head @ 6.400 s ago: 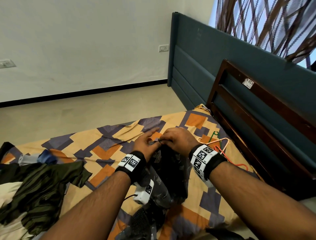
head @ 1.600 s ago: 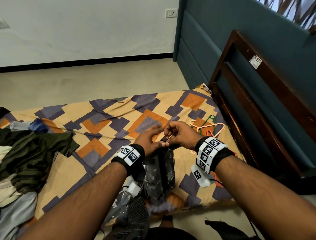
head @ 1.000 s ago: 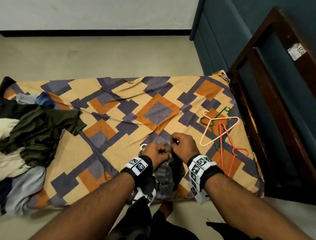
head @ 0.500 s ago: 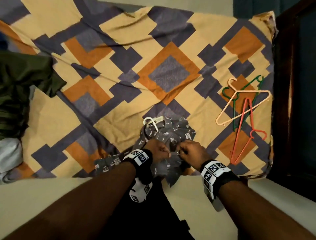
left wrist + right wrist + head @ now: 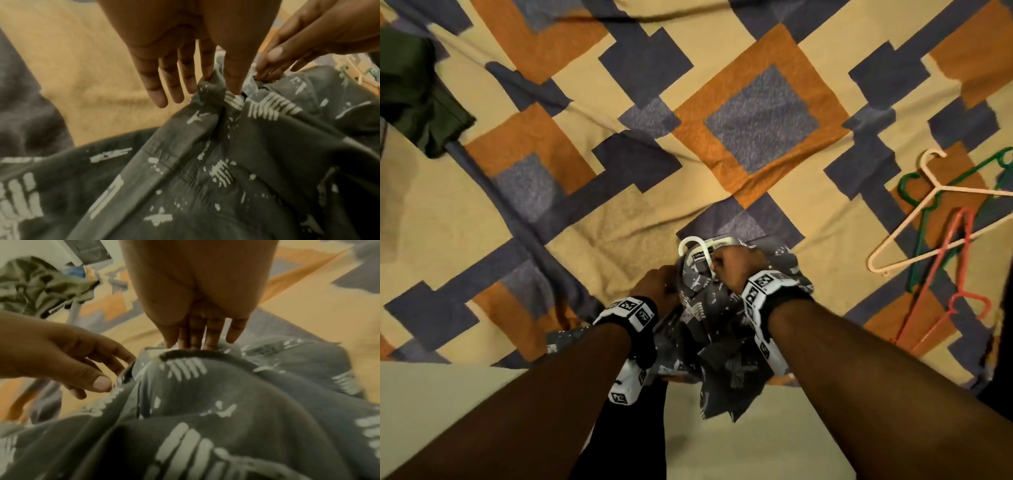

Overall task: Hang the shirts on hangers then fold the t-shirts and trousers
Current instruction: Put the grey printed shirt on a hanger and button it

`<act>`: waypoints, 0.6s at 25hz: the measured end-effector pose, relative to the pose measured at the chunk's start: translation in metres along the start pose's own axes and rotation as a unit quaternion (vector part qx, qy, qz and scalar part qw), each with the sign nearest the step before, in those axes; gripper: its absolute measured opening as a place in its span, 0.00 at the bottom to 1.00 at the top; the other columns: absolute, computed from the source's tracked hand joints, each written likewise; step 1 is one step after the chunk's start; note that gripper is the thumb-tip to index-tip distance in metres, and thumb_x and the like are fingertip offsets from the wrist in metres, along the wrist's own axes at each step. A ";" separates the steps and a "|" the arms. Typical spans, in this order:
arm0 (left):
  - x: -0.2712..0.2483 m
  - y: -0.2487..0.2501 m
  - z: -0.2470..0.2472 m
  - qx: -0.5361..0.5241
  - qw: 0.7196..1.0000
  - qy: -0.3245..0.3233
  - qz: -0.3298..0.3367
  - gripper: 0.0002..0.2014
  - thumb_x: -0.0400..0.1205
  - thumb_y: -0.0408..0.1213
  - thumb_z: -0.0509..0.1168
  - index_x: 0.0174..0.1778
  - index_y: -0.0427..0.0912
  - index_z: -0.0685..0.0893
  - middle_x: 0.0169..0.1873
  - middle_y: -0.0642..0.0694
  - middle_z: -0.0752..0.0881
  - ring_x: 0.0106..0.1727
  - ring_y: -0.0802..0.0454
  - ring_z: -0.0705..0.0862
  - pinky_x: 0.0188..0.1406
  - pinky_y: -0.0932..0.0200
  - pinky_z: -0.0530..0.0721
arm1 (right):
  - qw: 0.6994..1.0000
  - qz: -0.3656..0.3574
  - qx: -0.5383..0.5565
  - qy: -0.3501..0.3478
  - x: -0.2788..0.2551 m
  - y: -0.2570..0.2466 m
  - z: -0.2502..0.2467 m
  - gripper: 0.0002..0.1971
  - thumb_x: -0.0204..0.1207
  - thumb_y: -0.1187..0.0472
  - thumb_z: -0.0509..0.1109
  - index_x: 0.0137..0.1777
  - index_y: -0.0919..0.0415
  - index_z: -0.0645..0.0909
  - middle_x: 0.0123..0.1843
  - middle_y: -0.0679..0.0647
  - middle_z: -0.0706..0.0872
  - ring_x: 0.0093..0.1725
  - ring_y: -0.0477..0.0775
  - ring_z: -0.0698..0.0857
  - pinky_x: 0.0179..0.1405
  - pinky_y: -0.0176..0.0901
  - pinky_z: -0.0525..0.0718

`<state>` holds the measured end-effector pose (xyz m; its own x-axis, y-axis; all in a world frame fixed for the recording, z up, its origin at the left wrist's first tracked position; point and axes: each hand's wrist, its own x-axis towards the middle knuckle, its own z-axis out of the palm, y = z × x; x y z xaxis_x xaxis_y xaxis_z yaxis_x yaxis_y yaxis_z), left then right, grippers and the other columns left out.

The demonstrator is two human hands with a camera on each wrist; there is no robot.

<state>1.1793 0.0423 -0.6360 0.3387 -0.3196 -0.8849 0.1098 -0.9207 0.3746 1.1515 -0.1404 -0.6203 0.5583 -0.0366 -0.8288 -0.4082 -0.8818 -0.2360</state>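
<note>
A dark grey shirt (image 5: 726,329) with white print lies bunched at the near edge of the bed and hangs over it. A white hanger (image 5: 693,244) is inside it, with only its hook showing at the collar. My left hand (image 5: 665,285) pinches the shirt's front edge between thumb and forefinger (image 5: 207,76), the other fingers straight. My right hand (image 5: 722,264) holds the collar just beside the hook, its fingertips (image 5: 195,344) tucked behind the collar band. The shirt (image 5: 205,402) fills the lower half of both wrist views.
Peach (image 5: 941,219), green (image 5: 917,205) and red (image 5: 955,274) hangers lie loose on the bedsheet (image 5: 619,212) at the right. An olive-green garment (image 5: 414,92) sits at the upper left. Pale floor (image 5: 465,394) runs along the bed's near edge.
The shirt, earlier held up in front of me, now lies on the bed's near edge. Both hands have moved up from the front opening to the collar by the hook.
</note>
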 end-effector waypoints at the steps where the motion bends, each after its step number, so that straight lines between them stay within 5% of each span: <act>1: 0.003 -0.005 0.010 -0.013 1.000 -0.013 0.005 0.32 0.74 0.43 0.70 0.75 0.42 0.69 0.64 0.36 0.81 0.62 0.36 0.80 0.58 0.49 0.80 | 1.000 0.011 -0.014 -0.015 0.011 -0.004 0.012 0.13 0.81 0.49 0.62 0.59 0.49 0.83 0.60 0.51 0.86 0.64 0.59 0.80 0.69 0.57 0.69; 4: 0.002 -0.012 0.033 -0.026 0.999 -0.032 0.004 0.37 0.77 0.40 0.70 0.80 0.45 0.60 0.62 0.37 0.83 0.61 0.37 0.82 0.55 0.54 0.78 | 0.998 0.051 0.022 -0.018 0.018 0.002 0.038 0.08 0.78 0.49 0.66 0.52 0.49 0.81 0.56 0.51 0.86 0.63 0.60 0.80 0.71 0.63 0.63; 7: -0.015 -0.003 0.042 -0.009 1.000 -0.005 0.027 0.32 0.79 0.43 0.68 0.79 0.48 0.65 0.64 0.38 0.83 0.64 0.39 0.81 0.57 0.56 0.77 | 0.987 0.033 0.157 -0.005 -0.006 0.024 0.040 0.04 0.74 0.59 0.71 0.45 0.54 0.78 0.47 0.55 0.86 0.54 0.62 0.84 0.57 0.52 0.80; 10: -0.055 0.015 0.045 0.086 0.989 0.045 0.112 0.26 0.77 0.48 0.68 0.72 0.48 0.77 0.65 0.37 0.80 0.66 0.38 0.78 0.60 0.54 0.76 | 0.974 -0.038 0.213 0.068 -0.068 0.046 0.034 0.14 0.74 0.61 0.69 0.59 0.53 0.77 0.52 0.58 0.87 0.53 0.63 0.85 0.54 0.56 0.84; 12: -0.089 0.032 0.047 0.074 0.980 0.074 0.169 0.33 0.67 0.58 0.69 0.66 0.45 0.82 0.67 0.40 0.75 0.69 0.44 0.74 0.63 0.57 0.73 | 0.964 -0.079 0.230 0.112 -0.117 0.055 0.031 0.19 0.76 0.61 0.67 0.66 0.48 0.75 0.57 0.58 0.87 0.57 0.62 0.85 0.56 0.58 0.84; 15: -0.162 0.080 0.058 -0.014 0.951 0.076 0.299 0.27 0.67 0.54 0.68 0.55 0.37 0.86 0.60 0.50 0.78 0.62 0.60 0.76 0.59 0.60 0.77 | 0.956 -0.120 0.196 0.183 -0.212 0.057 0.018 0.14 0.77 0.62 0.65 0.61 0.49 0.75 0.48 0.58 0.87 0.50 0.66 0.85 0.46 0.59 0.84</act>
<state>1.0792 0.0080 -0.4786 0.4791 -0.7464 -0.4619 -0.1205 -0.5772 0.8077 0.9968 -0.1748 -0.4674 0.8559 -0.0808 -0.5108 -0.4359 -0.6441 -0.6286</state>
